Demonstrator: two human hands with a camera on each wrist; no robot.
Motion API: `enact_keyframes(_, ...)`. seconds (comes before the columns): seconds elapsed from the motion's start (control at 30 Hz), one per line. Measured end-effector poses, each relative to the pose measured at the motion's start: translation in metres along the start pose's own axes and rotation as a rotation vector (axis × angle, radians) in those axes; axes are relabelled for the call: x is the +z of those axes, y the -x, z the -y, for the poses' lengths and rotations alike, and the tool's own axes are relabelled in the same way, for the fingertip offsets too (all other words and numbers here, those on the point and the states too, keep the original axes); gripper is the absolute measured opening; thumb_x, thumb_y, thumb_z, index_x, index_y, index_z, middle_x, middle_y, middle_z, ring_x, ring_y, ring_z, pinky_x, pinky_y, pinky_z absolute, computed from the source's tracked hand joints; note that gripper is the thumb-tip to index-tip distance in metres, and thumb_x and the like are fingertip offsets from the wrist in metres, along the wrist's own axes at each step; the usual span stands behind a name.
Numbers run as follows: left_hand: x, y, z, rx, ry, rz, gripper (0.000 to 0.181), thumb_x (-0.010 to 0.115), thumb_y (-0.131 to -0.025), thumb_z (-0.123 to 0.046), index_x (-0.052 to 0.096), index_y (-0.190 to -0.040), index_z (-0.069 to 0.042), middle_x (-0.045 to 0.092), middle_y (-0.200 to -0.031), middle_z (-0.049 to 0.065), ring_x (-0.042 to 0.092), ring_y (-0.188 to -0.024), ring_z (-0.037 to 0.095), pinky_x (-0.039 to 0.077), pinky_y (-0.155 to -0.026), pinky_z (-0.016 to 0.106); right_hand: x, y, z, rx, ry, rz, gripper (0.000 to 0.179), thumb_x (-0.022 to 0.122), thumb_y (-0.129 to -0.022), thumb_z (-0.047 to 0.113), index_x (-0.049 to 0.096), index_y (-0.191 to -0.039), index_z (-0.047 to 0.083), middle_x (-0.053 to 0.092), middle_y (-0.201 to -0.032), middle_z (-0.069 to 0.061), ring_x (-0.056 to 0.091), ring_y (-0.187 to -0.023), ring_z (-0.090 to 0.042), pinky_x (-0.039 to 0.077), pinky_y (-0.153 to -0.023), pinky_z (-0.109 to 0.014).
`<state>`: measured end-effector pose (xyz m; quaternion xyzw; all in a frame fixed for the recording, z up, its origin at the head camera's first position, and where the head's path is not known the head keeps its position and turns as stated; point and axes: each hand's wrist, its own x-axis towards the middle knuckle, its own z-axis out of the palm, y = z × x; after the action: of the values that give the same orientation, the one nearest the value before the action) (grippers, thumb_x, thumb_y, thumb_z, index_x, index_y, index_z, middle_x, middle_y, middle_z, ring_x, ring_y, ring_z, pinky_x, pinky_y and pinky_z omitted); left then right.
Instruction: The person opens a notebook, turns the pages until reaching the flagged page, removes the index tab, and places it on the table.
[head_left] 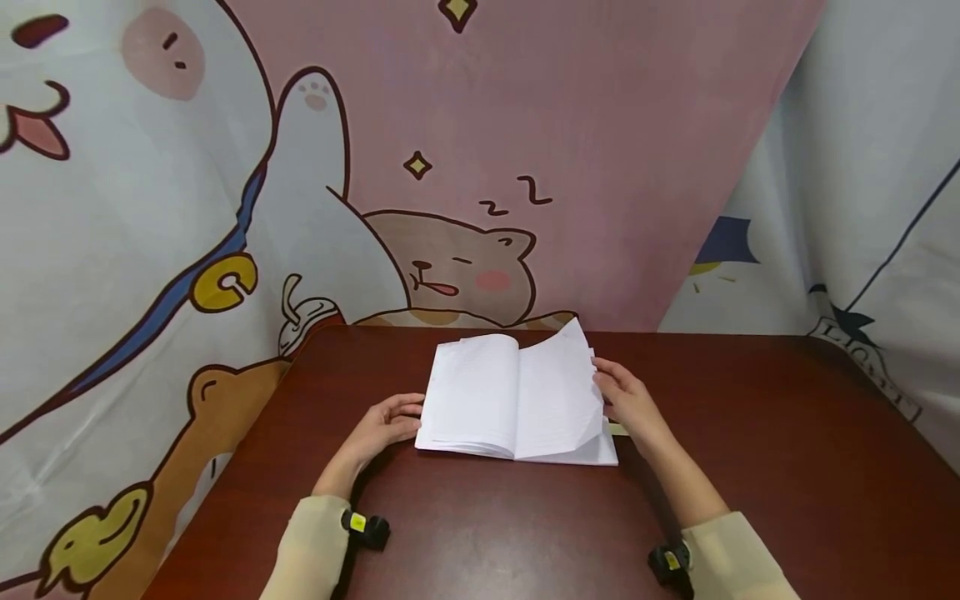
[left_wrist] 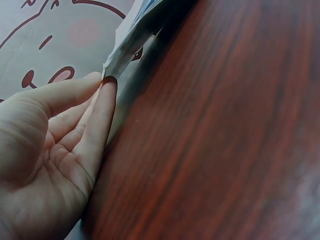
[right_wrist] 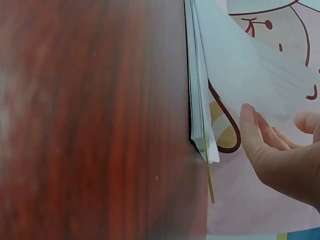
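An open notebook (head_left: 471, 396) with white, faintly lined pages lies on the brown table. At its left edge, my left hand (head_left: 392, 427) pinches the page stack between thumb and fingers, as the left wrist view shows at the notebook corner (left_wrist: 119, 57). A lifted page (head_left: 561, 387) on the right side curves up, its far corner pointing upward. My right hand (head_left: 632, 407) is at that page's outer edge, fingertips against it, with thumb and fingers spread apart in the right wrist view. A thin yellow-green ribbon (right_wrist: 210, 182) sticks out from the notebook's right side.
The dark reddish-brown table (head_left: 772, 442) extends around the notebook. Behind it hangs a cloth backdrop (head_left: 637, 150) with cartoon animals, meeting the table's back edge. Small black devices, one a wrist camera (head_left: 366, 528), sit at both sleeve cuffs.
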<state>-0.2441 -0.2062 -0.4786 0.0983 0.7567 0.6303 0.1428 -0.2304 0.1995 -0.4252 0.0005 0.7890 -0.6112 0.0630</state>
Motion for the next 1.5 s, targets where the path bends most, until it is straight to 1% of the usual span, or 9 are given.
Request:
enact_keyframes(0.17,0.0,0.001,0.001,0.005,-0.004,0.007,0.053,0.065,-0.096,-0.007,0.045,-0.144,0.004,0.055,-0.132,0.027,0.066,-0.1,0.008,0.057,-0.086,0.02,0.006,0.0,-0.001,-0.029,-0.094,0.003,0.051,0.034,-0.109,0.033,0.031,-0.155,0.01,0.047,-0.143,-0.022,0.06,-0.11,-0.015,0.055,-0.087,-0.025)
enact_keyframes(0.23,0.0,0.001,0.002,0.007,-0.002,0.007,0.053,0.064,-0.096,-0.007,0.045,-0.144,0.004,0.054,-0.133,0.029,0.066,-0.101,0.008,0.056,-0.086,0.02,0.01,0.0,0.0,-0.035,-0.146,0.007,0.052,0.034,-0.109,0.035,0.032,-0.154,0.009,0.051,-0.137,-0.019,0.061,-0.101,-0.008,0.055,-0.082,-0.021)
enact_keyframes(0.33,-0.001,0.0,0.002,0.008,-0.006,0.008,0.053,0.064,-0.096,-0.007,0.044,-0.144,0.004,0.055,-0.132,0.028,0.066,-0.1,0.008,0.056,-0.086,0.02,0.014,0.001,0.003,-0.033,-0.181,0.015,0.054,0.034,-0.109,0.038,0.031,-0.155,0.01,0.05,-0.138,-0.019,0.061,-0.1,-0.005,0.055,-0.082,-0.022)
enact_keyframes(0.53,0.0,-0.001,0.003,-0.011,-0.009,-0.006,0.053,0.066,-0.095,-0.007,0.046,-0.144,0.002,0.058,-0.129,0.022,0.066,-0.099,0.007,0.057,-0.085,0.02,0.02,-0.001,0.009,-0.037,-0.2,0.032,0.053,0.034,-0.109,0.035,0.028,-0.156,0.01,0.047,-0.141,-0.022,0.06,-0.103,-0.008,0.054,-0.086,-0.027)
enact_keyframes(0.77,0.0,0.0,0.002,0.004,0.002,0.01,0.054,0.065,-0.095,-0.007,0.045,-0.144,0.004,0.055,-0.132,0.028,0.065,-0.1,0.009,0.057,-0.084,0.02,0.027,0.0,0.016,-0.055,-0.19,0.064,0.054,0.038,-0.108,0.03,0.026,-0.157,0.011,0.04,-0.149,-0.023,0.052,-0.124,-0.027,0.052,-0.096,-0.034)
enact_keyframes(0.97,-0.002,-0.001,0.003,-0.003,0.008,0.001,0.053,0.064,-0.096,-0.005,0.045,-0.144,0.003,0.055,-0.133,0.028,0.065,-0.099,0.008,0.057,-0.084,0.02,0.032,-0.001,0.02,-0.093,-0.198,0.093,0.054,0.043,-0.107,0.027,0.026,-0.157,0.011,0.039,-0.154,-0.023,0.052,-0.122,-0.019,0.052,-0.101,-0.041)
enact_keyframes(1.1,-0.002,-0.002,0.004,-0.008,0.003,-0.005,0.052,0.063,-0.096,-0.004,0.045,-0.144,0.003,0.055,-0.132,0.027,0.065,-0.098,0.008,0.057,-0.083,0.021,0.036,-0.001,0.021,-0.104,-0.207,0.123,0.055,0.044,-0.107,0.026,0.026,-0.157,0.013,0.035,-0.157,-0.021,0.047,-0.132,-0.026,0.05,-0.105,-0.046)
enact_keyframes(1.27,-0.001,-0.004,0.003,-0.005,-0.006,-0.013,0.052,0.064,-0.095,-0.005,0.046,-0.144,0.003,0.057,-0.132,0.025,0.065,-0.098,0.008,0.057,-0.084,0.021,0.039,-0.003,0.021,-0.09,-0.224,0.159,0.056,0.04,-0.107,0.033,0.024,-0.158,0.017,0.029,-0.161,-0.018,0.037,-0.143,-0.039,0.043,-0.111,-0.054)
enact_keyframes(1.5,-0.001,-0.001,0.003,-0.007,-0.008,-0.013,0.052,0.063,-0.096,-0.005,0.045,-0.144,0.003,0.055,-0.133,0.028,0.065,-0.098,0.008,0.058,-0.083,0.021,0.047,-0.004,0.022,-0.099,-0.284,0.242,0.056,0.031,-0.108,0.038,0.021,-0.159,0.014,0.021,-0.163,-0.019,0.03,-0.146,-0.042,0.035,-0.116,-0.059)
